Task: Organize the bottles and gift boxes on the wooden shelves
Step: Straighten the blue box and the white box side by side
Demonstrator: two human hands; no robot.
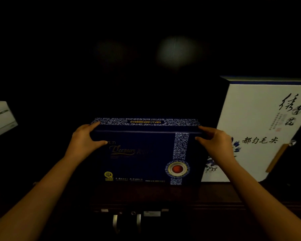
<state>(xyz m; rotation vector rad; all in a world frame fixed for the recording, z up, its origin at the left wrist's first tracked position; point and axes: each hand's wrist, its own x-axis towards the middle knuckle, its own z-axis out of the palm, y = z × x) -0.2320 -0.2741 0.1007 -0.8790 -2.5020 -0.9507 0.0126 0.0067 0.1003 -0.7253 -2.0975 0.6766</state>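
A dark blue gift box with a blue-and-white patterned band and a round red emblem stands upright on the dark wooden shelf. My left hand grips its upper left corner, fingers over the top edge and thumb on the front face. On the opposite corner my right hand holds the box the same way. A taller white gift box with black calligraphy and blue flowers stands just right of it, partly behind my right hand.
A white box sits at the left edge in the dark. Metal handles and small labels show on the cabinet front below the shelf. The back of the shelf is too dark to make out.
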